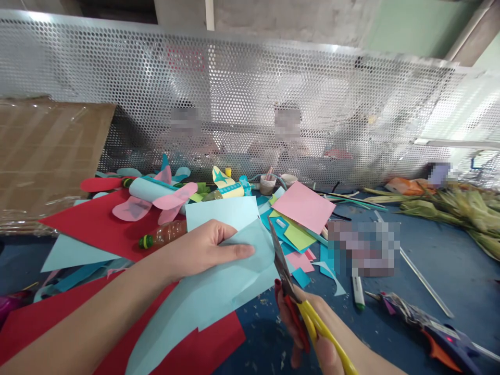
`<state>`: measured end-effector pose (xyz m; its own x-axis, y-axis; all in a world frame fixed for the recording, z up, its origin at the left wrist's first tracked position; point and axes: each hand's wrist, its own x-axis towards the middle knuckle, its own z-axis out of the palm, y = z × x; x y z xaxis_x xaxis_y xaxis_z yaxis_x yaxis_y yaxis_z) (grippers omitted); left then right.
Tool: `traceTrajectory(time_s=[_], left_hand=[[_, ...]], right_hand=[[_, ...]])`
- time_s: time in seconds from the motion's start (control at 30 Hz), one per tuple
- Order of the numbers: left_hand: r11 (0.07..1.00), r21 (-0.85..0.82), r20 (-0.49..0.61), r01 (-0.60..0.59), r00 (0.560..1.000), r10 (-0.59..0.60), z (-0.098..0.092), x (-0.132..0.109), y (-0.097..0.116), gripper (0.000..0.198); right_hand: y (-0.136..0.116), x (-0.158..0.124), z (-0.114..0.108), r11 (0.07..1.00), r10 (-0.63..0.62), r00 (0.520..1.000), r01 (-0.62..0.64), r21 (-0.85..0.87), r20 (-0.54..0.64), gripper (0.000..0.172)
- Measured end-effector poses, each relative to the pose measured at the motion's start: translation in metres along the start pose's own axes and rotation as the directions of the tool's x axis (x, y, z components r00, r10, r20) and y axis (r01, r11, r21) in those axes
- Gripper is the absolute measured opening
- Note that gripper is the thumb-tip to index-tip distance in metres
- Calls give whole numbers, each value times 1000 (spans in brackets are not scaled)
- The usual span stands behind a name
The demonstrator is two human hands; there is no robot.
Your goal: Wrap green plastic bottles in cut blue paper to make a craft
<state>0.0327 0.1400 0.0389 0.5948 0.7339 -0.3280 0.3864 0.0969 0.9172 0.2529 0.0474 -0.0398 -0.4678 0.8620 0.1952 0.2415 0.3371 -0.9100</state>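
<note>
My left hand (216,247) is closed on light blue paper (242,281), thumb on top and fingers hidden beneath. The paper looks like more than one layer, with a curved piece hanging toward me. My right hand (316,323) grips scissors (287,281) with red and yellow handles. Their blades point up and away from me, right beside the paper's right edge; I cannot tell whether they touch it. Red paper (211,346) lies below the blue sheets. Just beyond my left wrist rests a clear plastic bottle (167,234) with a green cap.
Paper-winged bottle crafts (152,192) lie at the back left near a cardboard sheet (50,161). Pink paper (304,208) and scraps are right of centre. A marker (358,292), a glue gun (437,328) and dry husks (449,213) lie rightward. A perforated metal screen (242,94) stands behind.
</note>
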Motion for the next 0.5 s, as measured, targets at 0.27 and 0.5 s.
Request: traceTrajectory(time_s=[0.27,0.5], left_hand=[[1000,0,3,0,1000,0,0,0,-1,44],[1000,18,-3,7,1000,-7,1,-3,1,46]], right_hand=[[-7,-3,1,987,113,994,-113,115,5,71],[-9,-2,0,988,112,993,-114,102,24,74]])
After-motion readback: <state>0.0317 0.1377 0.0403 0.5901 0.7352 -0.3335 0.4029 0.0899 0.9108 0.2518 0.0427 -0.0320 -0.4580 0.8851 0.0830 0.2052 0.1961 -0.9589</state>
